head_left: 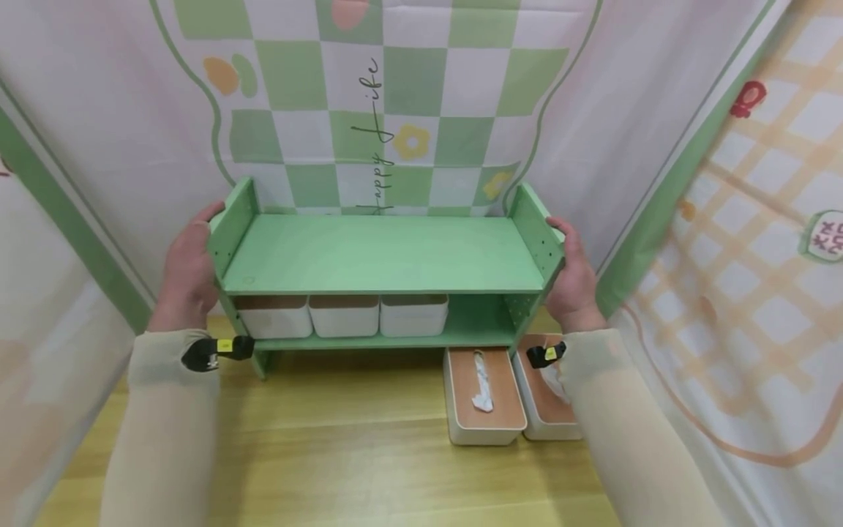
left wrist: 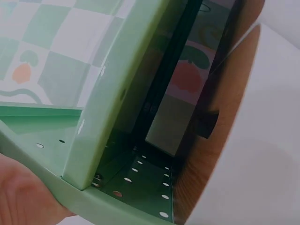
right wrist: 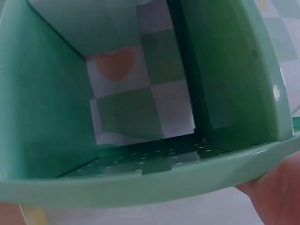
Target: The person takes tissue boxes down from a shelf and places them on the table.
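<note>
A green two-tier shelf (head_left: 382,252) stands against the checkered curtain, its upper board bare. My left hand (head_left: 187,267) grips its left side panel (head_left: 232,227) from the outside. At the opposite end, my right hand (head_left: 574,282) holds the right side panel (head_left: 535,230); parts of the fingers of both hands are hidden. Three white boxes with brown lids, the left one (head_left: 276,320), the middle one (head_left: 345,319) and the right one (head_left: 413,319), fill the left and middle of the lower tier. The right wrist view shows a gap beside a white box (right wrist: 93,23).
Two white tissue boxes with wood-coloured lids, one (head_left: 487,388) beside the other (head_left: 543,380), sit on the wooden floor (head_left: 342,439) before the shelf's right end. White tissue (head_left: 483,388) pokes out of the nearer lid. Patterned curtains (head_left: 737,293) enclose the back and sides.
</note>
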`<state>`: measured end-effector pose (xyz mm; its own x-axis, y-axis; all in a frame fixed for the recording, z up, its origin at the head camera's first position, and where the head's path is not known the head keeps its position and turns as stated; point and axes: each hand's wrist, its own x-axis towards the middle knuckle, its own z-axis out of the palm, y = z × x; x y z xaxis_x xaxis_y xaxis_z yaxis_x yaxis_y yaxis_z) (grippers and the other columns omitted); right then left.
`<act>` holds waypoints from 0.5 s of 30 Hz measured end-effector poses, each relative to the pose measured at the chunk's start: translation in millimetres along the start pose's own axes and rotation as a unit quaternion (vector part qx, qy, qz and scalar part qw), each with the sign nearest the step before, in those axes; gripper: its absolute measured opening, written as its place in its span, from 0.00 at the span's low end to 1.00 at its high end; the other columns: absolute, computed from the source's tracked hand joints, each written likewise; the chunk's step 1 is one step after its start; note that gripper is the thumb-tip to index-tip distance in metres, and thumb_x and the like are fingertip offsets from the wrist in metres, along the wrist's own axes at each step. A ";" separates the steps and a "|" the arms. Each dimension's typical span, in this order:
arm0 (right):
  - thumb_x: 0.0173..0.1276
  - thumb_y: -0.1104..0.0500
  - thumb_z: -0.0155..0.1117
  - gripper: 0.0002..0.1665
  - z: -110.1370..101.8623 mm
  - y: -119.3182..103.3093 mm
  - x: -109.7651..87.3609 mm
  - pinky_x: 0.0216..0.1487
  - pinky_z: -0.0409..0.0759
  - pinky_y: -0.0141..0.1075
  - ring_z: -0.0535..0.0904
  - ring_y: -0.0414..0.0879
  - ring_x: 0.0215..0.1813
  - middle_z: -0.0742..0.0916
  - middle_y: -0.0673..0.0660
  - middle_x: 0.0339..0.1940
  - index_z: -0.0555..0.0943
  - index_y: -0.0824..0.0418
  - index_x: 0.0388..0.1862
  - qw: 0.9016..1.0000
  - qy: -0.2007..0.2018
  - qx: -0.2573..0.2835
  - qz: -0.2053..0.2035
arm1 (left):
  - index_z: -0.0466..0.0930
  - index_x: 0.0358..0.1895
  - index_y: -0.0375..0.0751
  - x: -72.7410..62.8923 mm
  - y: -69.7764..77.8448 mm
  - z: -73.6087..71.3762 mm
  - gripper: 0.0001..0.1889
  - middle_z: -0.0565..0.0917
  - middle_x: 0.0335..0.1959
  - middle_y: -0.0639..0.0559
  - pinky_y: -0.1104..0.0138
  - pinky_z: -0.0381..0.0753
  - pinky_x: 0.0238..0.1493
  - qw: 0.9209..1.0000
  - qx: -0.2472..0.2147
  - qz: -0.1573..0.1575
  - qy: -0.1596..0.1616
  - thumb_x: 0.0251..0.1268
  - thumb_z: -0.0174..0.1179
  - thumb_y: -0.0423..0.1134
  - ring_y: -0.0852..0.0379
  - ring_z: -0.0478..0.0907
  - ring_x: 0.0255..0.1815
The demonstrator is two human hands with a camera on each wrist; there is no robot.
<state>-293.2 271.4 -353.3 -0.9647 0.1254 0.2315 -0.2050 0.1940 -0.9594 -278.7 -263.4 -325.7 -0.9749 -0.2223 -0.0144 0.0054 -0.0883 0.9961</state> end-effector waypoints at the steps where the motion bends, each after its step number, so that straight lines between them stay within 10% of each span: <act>1: 0.73 0.26 0.33 0.32 0.3 0.1 0.2 0.34 0.83 0.36 0.75 0.53 0.45 0.70 0.63 0.57 0.65 0.29 0.71 0.999 -0.005 0.034 0.004 | 0.65 0.73 0.74 0.1 0.7 0.0 0.22 0.62 0.70 0.50 0.64 0.79 0.48 1.000 0.001 -0.001 -0.001 0.82 0.35 0.53 0.53 0.68 0.54; 9: 0.75 0.29 0.38 0.34 5.3 1.5 -0.4 0.35 0.82 0.35 0.74 0.52 0.44 0.70 0.64 0.58 0.67 0.38 0.73 0.991 -0.008 0.131 -0.005 | 0.64 0.74 0.71 2.6 1.8 -1.6 0.22 0.64 0.67 0.49 0.65 0.81 0.48 0.999 -0.032 0.003 -0.021 0.82 0.36 0.54 0.53 0.69 0.55; 15: 0.73 0.26 0.37 0.33 9.4 -0.1 -3.7 0.20 0.74 0.32 0.70 0.43 0.23 0.72 0.55 0.27 0.69 0.33 0.71 0.998 0.016 0.056 -0.013 | 0.64 0.73 0.73 0.4 1.6 -8.4 0.22 0.62 0.70 0.48 0.66 0.81 0.47 0.999 -0.024 0.005 -0.024 0.81 0.37 0.56 0.53 0.69 0.54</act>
<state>-291.1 261.8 -355.6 -0.9533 0.1534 0.2602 -0.2492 0.0870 -0.9645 -277.2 -271.8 -324.9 -0.9844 -0.1758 0.0000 0.0238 -0.1333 0.9908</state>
